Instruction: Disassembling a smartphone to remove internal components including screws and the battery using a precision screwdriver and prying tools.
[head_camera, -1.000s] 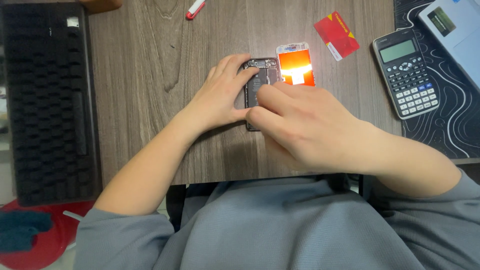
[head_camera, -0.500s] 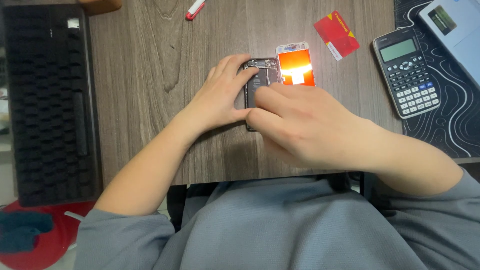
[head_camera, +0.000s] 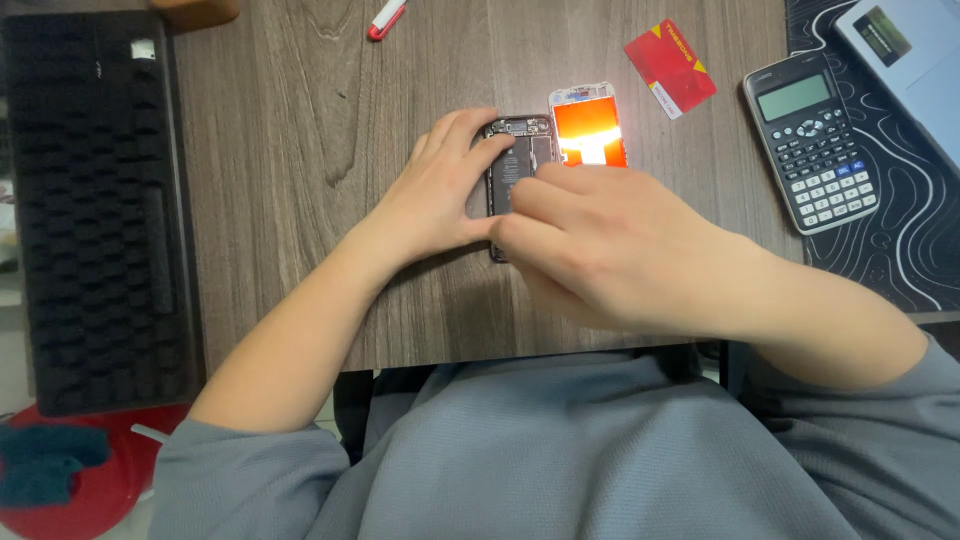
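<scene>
Two hands on an opened smartphone (head_camera: 518, 160), back off, internals showing, lying flat mid-desk. Left hand (head_camera: 440, 195) clasps its left edge, fingers curled over the top corner. Right hand (head_camera: 600, 245) covers the lower half w/ fingertips pinched together; can't tell what's between them. Detached screen (head_camera: 588, 128), glowing orange, touches phone's right side. Red card (head_camera: 670, 68) & calculator (head_camera: 810, 140) further right; black keyboard (head_camera: 95, 200) far left on wooden desk (head_camera: 290, 150).

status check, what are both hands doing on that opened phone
Left hand steadies the opened phone by its left edge. Right hand covers its lower half, fingertips on it. Lit orange screen panel lies alongside, right.
</scene>
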